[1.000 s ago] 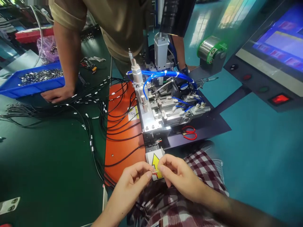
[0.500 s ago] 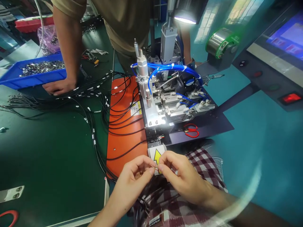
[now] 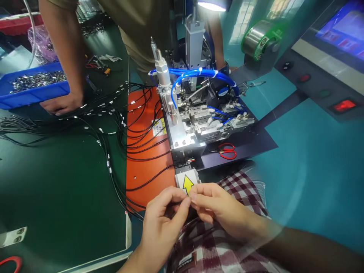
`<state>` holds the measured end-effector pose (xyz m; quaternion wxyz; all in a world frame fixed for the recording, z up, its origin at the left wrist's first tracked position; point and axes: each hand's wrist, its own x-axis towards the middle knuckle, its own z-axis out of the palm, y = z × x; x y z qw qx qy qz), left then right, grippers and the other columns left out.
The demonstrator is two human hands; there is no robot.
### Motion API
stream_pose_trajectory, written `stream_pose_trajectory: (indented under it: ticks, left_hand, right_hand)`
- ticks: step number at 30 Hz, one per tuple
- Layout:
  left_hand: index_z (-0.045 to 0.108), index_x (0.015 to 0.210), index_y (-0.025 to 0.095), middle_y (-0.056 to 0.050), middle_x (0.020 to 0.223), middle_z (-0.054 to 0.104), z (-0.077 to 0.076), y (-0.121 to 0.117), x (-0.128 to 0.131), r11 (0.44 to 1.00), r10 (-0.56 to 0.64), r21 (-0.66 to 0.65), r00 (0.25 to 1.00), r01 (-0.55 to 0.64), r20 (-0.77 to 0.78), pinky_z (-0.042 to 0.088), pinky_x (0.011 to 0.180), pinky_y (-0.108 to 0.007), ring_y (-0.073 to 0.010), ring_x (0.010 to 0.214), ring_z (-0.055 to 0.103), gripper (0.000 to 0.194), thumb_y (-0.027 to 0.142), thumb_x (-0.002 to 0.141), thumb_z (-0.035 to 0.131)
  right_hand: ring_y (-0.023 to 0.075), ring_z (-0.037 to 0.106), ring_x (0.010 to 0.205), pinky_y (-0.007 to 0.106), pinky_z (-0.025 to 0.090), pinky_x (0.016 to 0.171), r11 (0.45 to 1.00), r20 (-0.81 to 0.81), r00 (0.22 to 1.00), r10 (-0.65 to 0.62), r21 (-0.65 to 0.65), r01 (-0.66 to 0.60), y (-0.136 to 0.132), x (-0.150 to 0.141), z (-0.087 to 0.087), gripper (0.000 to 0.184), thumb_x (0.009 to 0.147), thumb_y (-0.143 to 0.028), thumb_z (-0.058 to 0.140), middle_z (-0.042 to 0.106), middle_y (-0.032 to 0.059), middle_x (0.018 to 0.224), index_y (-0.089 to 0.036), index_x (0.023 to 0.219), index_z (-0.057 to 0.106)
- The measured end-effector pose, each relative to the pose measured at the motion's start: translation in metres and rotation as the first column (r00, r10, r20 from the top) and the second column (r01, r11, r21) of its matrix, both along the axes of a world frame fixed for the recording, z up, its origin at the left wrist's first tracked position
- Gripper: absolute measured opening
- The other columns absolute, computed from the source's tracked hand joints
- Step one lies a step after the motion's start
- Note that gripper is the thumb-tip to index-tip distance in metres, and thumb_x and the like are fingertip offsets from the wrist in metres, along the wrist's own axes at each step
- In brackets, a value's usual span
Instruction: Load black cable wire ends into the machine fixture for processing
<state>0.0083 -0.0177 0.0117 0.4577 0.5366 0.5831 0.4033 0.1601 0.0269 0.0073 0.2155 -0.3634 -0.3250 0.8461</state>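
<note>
My left hand [image 3: 165, 223] and my right hand [image 3: 218, 206] meet fingertip to fingertip above my lap. Both are closed in a pinch on a thin wire, now mostly covered by the fingers; a red strand showed there a moment earlier. Just beyond them is a white block with a yellow arrow [image 3: 187, 183]. Behind that block, a black cable [image 3: 155, 180] crosses the orange cover [image 3: 148, 163] into the machine's front holder [image 3: 182, 161]. Its coloured wire ends [image 3: 191, 160] stick out to the right.
The metal fixture with blue air tubes [image 3: 199, 121] stands ahead, red-handled cutters [image 3: 228, 151] beside it. A solder spool [image 3: 254, 41] and control panel [image 3: 321, 76] are at right. Black cables and a blue bin [image 3: 34, 94] lie left, near a co-worker's hand [image 3: 62, 103].
My fingertips have drawn closer together, covering the thin wire that showed between them. The view has shifted slightly, so the machine and bin sit further left and higher.
</note>
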Motion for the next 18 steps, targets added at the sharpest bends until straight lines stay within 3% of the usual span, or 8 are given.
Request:
stream_pose_trajectory:
  ticks: [3, 6, 9, 11, 13, 15, 18]
  left_hand:
    - [0.057, 0.079, 0.021, 0.004, 0.070, 0.053, -0.001, -0.003, -0.001, 1.000, 0.026, -0.009, 0.999, -0.026, 0.024, 0.040, 0.057, -0.018, -0.0089, 0.063, 0.049, 0.013, 0.022, 0.091, 0.053]
    - [0.058, 0.084, 0.021, 0.003, 0.074, 0.053, -0.003, -0.007, -0.006, 0.992, -0.077, 0.098, 0.996, 0.081, -0.043, 0.040, 0.059, -0.019, -0.0095, 0.065, 0.049, 0.011, 0.016, 0.091, 0.051]
    - [0.059, 0.090, 0.020, 0.001, 0.078, 0.056, -0.006, -0.006, -0.012, 0.945, -0.223, 0.226, 0.971, 0.237, -0.085, 0.042, 0.064, -0.021, -0.0106, 0.069, 0.051, 0.014, 0.009, 0.090, 0.050]
    - [0.059, 0.087, 0.020, 0.001, 0.076, 0.056, -0.005, -0.003, -0.015, 0.958, -0.233, 0.170, 0.972, 0.232, -0.018, 0.042, 0.063, -0.020, -0.0105, 0.068, 0.052, 0.013, 0.012, 0.091, 0.049]
    - [0.060, 0.081, 0.019, 0.001, 0.073, 0.055, -0.002, 0.001, -0.016, 0.983, -0.183, 0.042, 0.980, 0.180, 0.076, 0.041, 0.060, -0.019, -0.0101, 0.066, 0.051, 0.014, 0.019, 0.091, 0.051]
    - [0.060, 0.076, 0.018, 0.001, 0.070, 0.055, 0.001, 0.004, -0.017, 0.988, -0.130, -0.064, 0.982, 0.141, 0.140, 0.041, 0.059, -0.018, -0.0100, 0.064, 0.050, 0.017, 0.025, 0.090, 0.054]
    - [0.060, 0.073, 0.017, 0.002, 0.067, 0.054, 0.003, 0.008, -0.017, 0.985, -0.076, -0.136, 0.979, 0.103, 0.191, 0.041, 0.057, -0.017, -0.0093, 0.062, 0.047, 0.020, 0.030, 0.088, 0.058]
  right_hand:
    - [0.0038, 0.034, 0.041, 0.020, 0.024, 0.043, 0.998, 0.055, 0.997, -0.046, 0.043, 0.044, -0.003, -0.004, 0.004, 0.038, 0.078, -0.045, 0.065, 0.040, -0.0083, 0.051, -0.017, 0.063, 0.045]
    - [0.0050, 0.036, 0.041, 0.020, 0.023, 0.044, 0.996, 0.123, 0.991, -0.053, 0.073, 0.044, -0.003, -0.004, 0.008, 0.031, 0.079, -0.039, 0.063, 0.040, -0.0089, 0.046, -0.018, 0.065, 0.045]
    - [0.0015, 0.030, 0.040, 0.019, 0.018, 0.043, 0.978, 0.069, 0.995, 0.078, -0.199, -0.063, 0.000, -0.001, 0.011, 0.030, 0.071, -0.030, 0.064, 0.037, -0.0088, 0.050, -0.016, 0.057, 0.042]
    - [0.0012, 0.033, 0.040, 0.019, 0.019, 0.043, 0.952, 0.035, 0.986, 0.163, -0.268, -0.148, 0.003, 0.003, 0.011, 0.027, 0.071, -0.030, 0.062, 0.039, -0.0075, 0.053, -0.015, 0.057, 0.044]
    - [0.0039, 0.042, 0.041, 0.019, 0.024, 0.044, 0.976, 0.060, 0.982, 0.180, -0.139, -0.170, 0.004, 0.006, 0.010, 0.028, 0.076, -0.037, 0.059, 0.045, -0.0052, 0.056, -0.015, 0.062, 0.048]
    - [0.0065, 0.048, 0.045, 0.020, 0.030, 0.046, 0.987, 0.135, 0.983, 0.125, 0.083, -0.137, 0.004, 0.008, 0.010, 0.031, 0.082, -0.042, 0.054, 0.050, -0.0032, 0.062, -0.015, 0.068, 0.050]
    - [0.0086, 0.048, 0.054, 0.022, 0.035, 0.051, 0.921, 0.289, 0.957, 0.042, 0.359, -0.148, 0.001, 0.008, 0.010, 0.023, 0.088, -0.036, 0.051, 0.053, -0.0022, 0.069, -0.016, 0.075, 0.053]
